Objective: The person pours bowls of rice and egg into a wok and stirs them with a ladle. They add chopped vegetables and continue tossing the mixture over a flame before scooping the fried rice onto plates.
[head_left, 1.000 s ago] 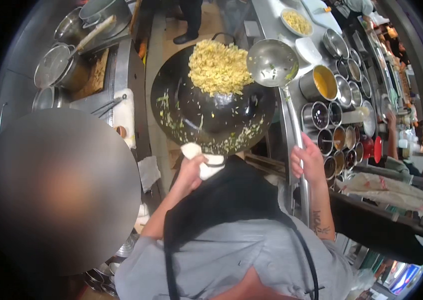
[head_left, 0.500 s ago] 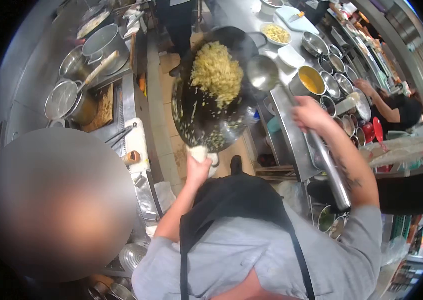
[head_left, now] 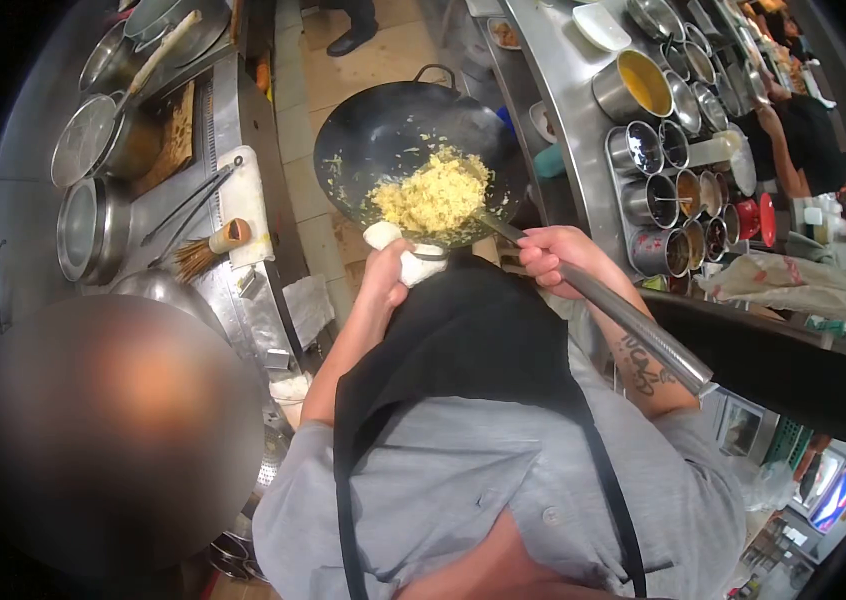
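My left hand [head_left: 390,272] is wrapped round a white cloth [head_left: 421,266] at the near handle of a large black wok [head_left: 363,125]. Yellow food in small pieces [head_left: 433,195] lies heaped in the near half of the wok, with bits stuck to its wall. A long metal ladle [head_left: 633,322] slants across the right side, its shaft gripped by my right hand [head_left: 565,258]. The ladle's head is hidden in or behind the food.
On the right, a steel counter [head_left: 568,100] bears a pot of yellow liquid [head_left: 643,85] and several small containers. Tongs [head_left: 188,205] and a brush [head_left: 213,248] lie at the left beside a sieve [head_left: 83,140]. Another person's arm [head_left: 783,150] shows far right.
The wok has come nearer my body, and its food has shifted toward the near side. My right hand has brought the ladle from beyond the wok's right rim down into it. The view has shifted.
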Action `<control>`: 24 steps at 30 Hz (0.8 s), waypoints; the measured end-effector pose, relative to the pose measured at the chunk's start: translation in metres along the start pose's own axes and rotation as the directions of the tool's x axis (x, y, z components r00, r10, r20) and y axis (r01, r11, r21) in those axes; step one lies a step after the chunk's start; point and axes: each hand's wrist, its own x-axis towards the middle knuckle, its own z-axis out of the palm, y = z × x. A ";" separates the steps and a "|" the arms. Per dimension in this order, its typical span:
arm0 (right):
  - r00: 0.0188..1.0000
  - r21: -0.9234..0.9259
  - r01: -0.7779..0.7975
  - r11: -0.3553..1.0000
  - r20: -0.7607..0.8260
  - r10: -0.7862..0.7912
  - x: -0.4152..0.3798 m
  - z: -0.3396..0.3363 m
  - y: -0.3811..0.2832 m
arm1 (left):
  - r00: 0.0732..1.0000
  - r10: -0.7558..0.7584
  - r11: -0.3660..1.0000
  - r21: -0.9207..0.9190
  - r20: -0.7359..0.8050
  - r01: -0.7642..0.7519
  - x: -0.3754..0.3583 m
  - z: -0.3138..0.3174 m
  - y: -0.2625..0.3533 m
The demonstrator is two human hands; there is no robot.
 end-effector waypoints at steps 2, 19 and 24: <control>0.998 -0.006 0.065 0.998 -0.015 -0.065 -0.010 -0.001 -0.002 | 1.000 0.016 0.997 0.072 0.002 -0.016 -0.009 0.005 0.011; 0.806 -0.345 0.476 0.809 -0.198 -0.558 -0.124 -0.051 -0.306 | 0.965 0.155 0.988 -0.031 0.213 -0.151 0.013 0.094 0.053; 0.526 -0.959 0.026 0.281 -0.225 -0.820 -0.046 -0.110 -0.395 | 0.976 0.133 0.989 -0.084 0.173 -0.120 0.003 0.090 0.040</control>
